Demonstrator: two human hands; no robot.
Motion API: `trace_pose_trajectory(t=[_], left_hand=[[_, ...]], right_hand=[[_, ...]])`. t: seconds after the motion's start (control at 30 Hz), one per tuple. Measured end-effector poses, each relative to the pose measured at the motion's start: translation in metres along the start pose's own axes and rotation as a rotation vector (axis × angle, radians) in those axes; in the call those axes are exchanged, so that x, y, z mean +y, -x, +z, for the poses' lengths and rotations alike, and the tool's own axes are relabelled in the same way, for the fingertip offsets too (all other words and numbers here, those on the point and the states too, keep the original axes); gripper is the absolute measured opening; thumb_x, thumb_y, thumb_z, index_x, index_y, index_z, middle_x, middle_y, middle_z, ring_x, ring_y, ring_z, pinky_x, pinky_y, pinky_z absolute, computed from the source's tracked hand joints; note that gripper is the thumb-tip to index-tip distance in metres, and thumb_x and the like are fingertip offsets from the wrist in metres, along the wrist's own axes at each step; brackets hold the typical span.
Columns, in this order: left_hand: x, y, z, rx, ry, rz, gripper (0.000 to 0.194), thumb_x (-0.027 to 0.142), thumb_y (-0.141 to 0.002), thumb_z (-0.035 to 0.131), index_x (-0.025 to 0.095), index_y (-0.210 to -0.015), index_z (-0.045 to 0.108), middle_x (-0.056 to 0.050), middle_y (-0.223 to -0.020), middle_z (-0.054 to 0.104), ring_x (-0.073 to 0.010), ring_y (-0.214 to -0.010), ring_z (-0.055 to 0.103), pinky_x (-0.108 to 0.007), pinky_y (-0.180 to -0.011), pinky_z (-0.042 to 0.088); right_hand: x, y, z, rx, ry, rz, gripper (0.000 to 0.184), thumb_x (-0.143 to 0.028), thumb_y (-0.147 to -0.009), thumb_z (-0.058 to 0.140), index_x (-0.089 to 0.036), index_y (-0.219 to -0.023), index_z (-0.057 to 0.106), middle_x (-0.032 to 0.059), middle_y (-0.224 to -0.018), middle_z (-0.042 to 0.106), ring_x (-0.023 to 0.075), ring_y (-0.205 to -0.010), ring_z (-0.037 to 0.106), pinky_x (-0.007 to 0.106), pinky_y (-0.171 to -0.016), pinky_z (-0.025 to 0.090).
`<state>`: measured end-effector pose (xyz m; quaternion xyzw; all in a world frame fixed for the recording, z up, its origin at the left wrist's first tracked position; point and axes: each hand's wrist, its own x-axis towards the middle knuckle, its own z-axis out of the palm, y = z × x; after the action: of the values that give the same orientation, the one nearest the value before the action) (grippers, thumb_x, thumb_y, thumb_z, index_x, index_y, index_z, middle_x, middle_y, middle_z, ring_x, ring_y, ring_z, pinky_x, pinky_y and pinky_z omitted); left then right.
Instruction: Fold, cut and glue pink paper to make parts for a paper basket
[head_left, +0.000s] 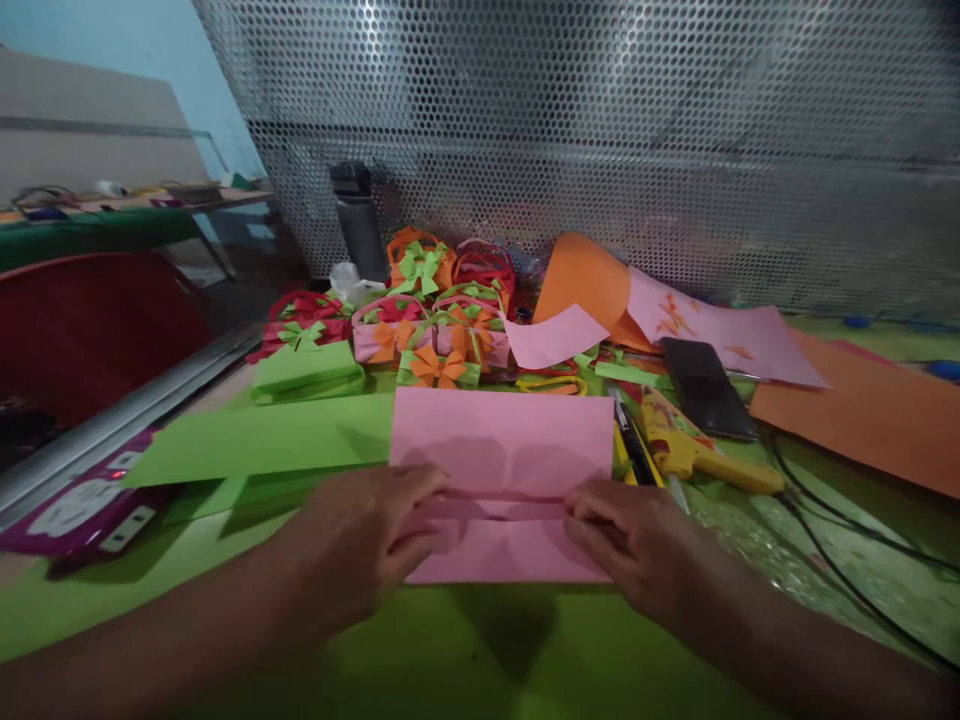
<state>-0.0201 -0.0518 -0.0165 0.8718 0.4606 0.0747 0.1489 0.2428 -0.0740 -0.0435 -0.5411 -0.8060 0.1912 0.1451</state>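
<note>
A: Where was the pink sheet?
B: Between both hands, over the desk. Left hand pinched its left edge, right hand its right, thumbs on the near side.
A: Why both edges?
B: Presumably to keep the crosswise folds even.
A: Containers?
B: Small paper baskets, clustered beyond the sheet; paper flowers on their fronts. Insides could not be made out. Dark bottle beyond the sheet, to its left; contents hidden.
A: Glue gun?
B: On its side, right of the sheet, perhaps placed there for easy reach.
</note>
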Motion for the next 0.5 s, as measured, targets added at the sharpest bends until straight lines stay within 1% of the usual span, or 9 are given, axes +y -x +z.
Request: trace_pose_trajectory(t=[0.07, 0.13, 0.2, 0.23, 0.3, 0.4, 0.5], left_hand=[[0.004, 0.002, 0.006, 0.089, -0.201, 0.112, 0.026, 0.017, -0.084, 0.052, 0.017, -0.110, 0.057, -0.009, -0.103, 0.067, -0.0253, -0.087, 0.064, -0.036, -0.071, 0.050], [0.010, 0.004, 0.016, 0.244, -0.354, 0.245, 0.027, 0.012, -0.085, 0.047, 0.014, -0.110, 0.057, -0.012, -0.111, 0.065, -0.0291, -0.099, 0.061, -0.042, -0.080, 0.048], [0.019, 0.005, 0.027, 0.395, -0.424, 0.368, 0.024, 0.017, -0.089, 0.044, 0.013, -0.107, 0.059, -0.013, -0.114, 0.064, -0.0305, -0.106, 0.058, -0.045, -0.086, 0.045], [0.025, 0.006, 0.033, 0.429, -0.432, 0.408, 0.024, 0.024, -0.091, 0.045, 0.013, -0.106, 0.060, -0.013, -0.115, 0.064, -0.0307, -0.107, 0.057, -0.045, -0.088, 0.044], [0.038, 0.006, 0.043, 0.447, -0.442, 0.439, 0.031, 0.036, -0.092, 0.044, 0.013, -0.104, 0.061, -0.013, -0.116, 0.064, -0.0312, -0.109, 0.056, -0.045, -0.090, 0.042], [0.050, 0.003, 0.053, 0.406, -0.488, 0.425, 0.030, 0.027, -0.094, 0.039, 0.015, -0.110, 0.061, -0.009, -0.117, 0.064, -0.0292, -0.107, 0.058, -0.043, -0.087, 0.043], [0.050, 0.000, 0.060, 0.338, -0.503, 0.473, 0.034, 0.024, -0.096, 0.033, 0.015, -0.119, 0.057, -0.009, -0.121, 0.062, -0.0300, -0.106, 0.059, -0.044, -0.083, 0.045]], right_hand=[[-0.003, -0.004, 0.001, -0.022, 0.113, -0.051, 0.021, -0.017, -0.087, 0.044, -0.017, -0.067, 0.053, 0.0010, -0.062, 0.055, 0.0126, -0.054, 0.049, 0.025, -0.050, 0.031], [-0.005, -0.008, 0.003, -0.048, 0.236, -0.121, 0.018, -0.012, -0.084, 0.045, -0.016, -0.068, 0.054, 0.0019, -0.064, 0.055, 0.0128, -0.052, 0.047, 0.026, -0.049, 0.029], [-0.005, -0.011, 0.005, -0.094, 0.338, -0.199, 0.016, -0.007, -0.080, 0.047, -0.016, -0.069, 0.055, 0.0038, -0.067, 0.057, 0.0141, -0.054, 0.050, 0.027, -0.049, 0.030], [-0.004, -0.013, 0.006, -0.098, 0.373, -0.228, 0.016, -0.006, -0.079, 0.048, -0.016, -0.069, 0.055, 0.0047, -0.069, 0.058, 0.0149, -0.056, 0.051, 0.028, -0.050, 0.030], [-0.003, -0.015, 0.008, -0.064, 0.395, -0.280, 0.018, -0.005, -0.080, 0.045, -0.016, -0.069, 0.055, 0.0054, -0.070, 0.058, 0.0154, -0.059, 0.053, 0.028, -0.051, 0.032], [0.001, -0.015, 0.010, 0.048, 0.365, -0.353, 0.025, -0.004, -0.083, 0.039, -0.017, -0.066, 0.051, 0.0036, -0.066, 0.055, 0.0142, -0.057, 0.051, 0.027, -0.050, 0.033], [0.005, -0.015, 0.012, 0.103, 0.327, -0.381, 0.027, -0.003, -0.084, 0.036, -0.019, -0.065, 0.048, 0.0019, -0.063, 0.052, 0.0132, -0.054, 0.049, 0.026, -0.049, 0.033]])
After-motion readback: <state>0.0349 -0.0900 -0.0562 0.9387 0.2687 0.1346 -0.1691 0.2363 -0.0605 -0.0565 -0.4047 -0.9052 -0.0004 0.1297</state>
